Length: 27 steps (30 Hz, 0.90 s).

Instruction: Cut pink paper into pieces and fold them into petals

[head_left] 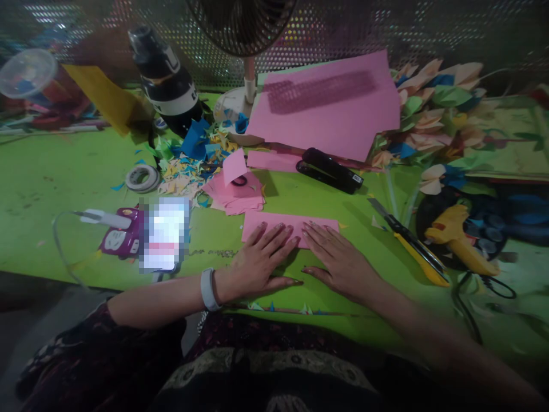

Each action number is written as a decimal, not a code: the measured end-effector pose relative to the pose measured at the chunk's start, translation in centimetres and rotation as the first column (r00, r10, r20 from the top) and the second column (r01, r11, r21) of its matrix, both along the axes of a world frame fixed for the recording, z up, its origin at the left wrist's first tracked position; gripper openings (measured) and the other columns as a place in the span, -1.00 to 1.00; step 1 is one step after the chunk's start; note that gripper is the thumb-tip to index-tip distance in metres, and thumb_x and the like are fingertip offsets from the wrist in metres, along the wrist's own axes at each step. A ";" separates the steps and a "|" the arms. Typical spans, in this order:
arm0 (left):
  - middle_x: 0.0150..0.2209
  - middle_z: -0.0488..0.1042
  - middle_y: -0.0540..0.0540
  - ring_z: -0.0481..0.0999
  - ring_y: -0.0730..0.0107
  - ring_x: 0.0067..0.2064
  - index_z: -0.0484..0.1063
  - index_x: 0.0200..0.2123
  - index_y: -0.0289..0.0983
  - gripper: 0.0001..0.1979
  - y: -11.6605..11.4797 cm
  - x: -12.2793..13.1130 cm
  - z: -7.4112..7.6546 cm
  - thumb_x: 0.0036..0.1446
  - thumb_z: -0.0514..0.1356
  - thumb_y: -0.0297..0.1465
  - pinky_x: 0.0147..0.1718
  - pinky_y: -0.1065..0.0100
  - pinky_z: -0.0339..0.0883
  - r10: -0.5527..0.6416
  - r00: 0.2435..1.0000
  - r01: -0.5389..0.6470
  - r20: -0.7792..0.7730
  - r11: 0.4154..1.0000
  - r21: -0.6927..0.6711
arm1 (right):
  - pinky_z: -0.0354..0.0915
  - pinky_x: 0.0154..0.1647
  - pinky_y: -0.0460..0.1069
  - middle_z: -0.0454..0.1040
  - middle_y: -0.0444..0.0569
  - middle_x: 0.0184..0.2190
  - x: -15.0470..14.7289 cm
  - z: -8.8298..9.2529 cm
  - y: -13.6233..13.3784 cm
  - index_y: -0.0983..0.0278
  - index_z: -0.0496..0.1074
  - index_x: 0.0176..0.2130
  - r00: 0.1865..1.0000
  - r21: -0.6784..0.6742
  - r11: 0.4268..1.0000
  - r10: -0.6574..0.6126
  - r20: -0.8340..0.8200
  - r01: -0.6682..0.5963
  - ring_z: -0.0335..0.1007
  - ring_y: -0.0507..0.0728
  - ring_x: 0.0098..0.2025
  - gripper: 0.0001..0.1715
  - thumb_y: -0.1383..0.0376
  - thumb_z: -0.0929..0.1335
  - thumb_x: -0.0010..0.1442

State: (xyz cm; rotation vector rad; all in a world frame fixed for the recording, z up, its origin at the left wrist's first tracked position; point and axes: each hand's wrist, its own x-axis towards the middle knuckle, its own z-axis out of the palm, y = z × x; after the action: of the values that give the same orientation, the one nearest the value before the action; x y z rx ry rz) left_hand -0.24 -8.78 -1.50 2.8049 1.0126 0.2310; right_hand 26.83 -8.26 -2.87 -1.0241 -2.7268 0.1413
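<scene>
A strip of pink paper (289, 222), apparently folded, lies flat on the green table in front of me. My left hand (261, 257) rests on its left part with the fingers stretched out. On the right part lies my right hand (337, 257), also flat with its fingers extended. Both sets of fingertips touch the paper, and they cover its near edge in part. Just beyond the strip is a pile of cut pink pieces (246, 197), with dark scissor handles (239, 181) partly showing on it. A black stapler (332, 170) sits behind the strip to the right.
Large pink sheets (326, 109) lie at the back before a fan (242, 23). At left are a lit phone (165, 234), a tape roll (142, 178), paper scraps (180, 177) and a black bottle (169, 86). A yellow cutter (412, 246), glue gun (458, 237) and paper flowers (446, 114) occupy the right.
</scene>
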 end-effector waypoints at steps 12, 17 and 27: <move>0.52 0.04 -0.28 0.00 -0.03 0.53 -0.15 0.54 -0.29 -0.11 0.0 -0.1 -0.3 0.40 -0.04 0.14 0.49 -0.13 -0.21 -0.003 1.000 0.003 0.030 1.000 0.007 | 0.11 0.49 0.30 0.09 0.19 0.49 -0.2 0.1 0.0 0.31 -0.29 0.56 1.000 -0.043 0.999 -0.027 0.010 0.027 -0.02 0.30 0.53 -0.04 -0.12 0.13 0.49; 0.52 0.05 -0.29 -0.02 -0.04 0.54 -0.13 0.53 -0.30 -0.12 0.0 -0.2 -0.6 0.40 -0.03 0.13 0.49 -0.12 -0.23 -0.005 0.999 0.004 0.045 1.000 0.017 | 0.12 0.48 0.30 0.10 0.24 0.48 -0.4 0.1 -0.1 0.38 -0.24 0.55 1.000 -0.013 1.000 -0.020 0.023 0.021 -0.01 0.31 0.53 -0.04 -0.11 0.11 0.50; 0.49 0.13 -0.30 0.06 -0.05 0.51 -0.23 0.55 -0.28 -0.10 0.0 -0.3 -1.0 0.41 -0.05 0.13 0.49 -0.08 -0.30 -0.014 0.996 0.009 0.086 0.998 0.060 | 0.05 0.52 0.23 0.10 0.21 0.48 -0.8 1.0 -0.2 0.40 -0.01 0.52 0.995 -0.060 0.996 -0.060 0.074 0.065 -0.03 0.28 0.53 -0.04 -0.18 0.09 0.47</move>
State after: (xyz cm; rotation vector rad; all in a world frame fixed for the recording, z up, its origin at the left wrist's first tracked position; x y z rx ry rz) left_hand -0.52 -8.76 -2.47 2.8254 0.9861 0.3835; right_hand 25.99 -8.48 -1.88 -1.1519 -2.7674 0.1836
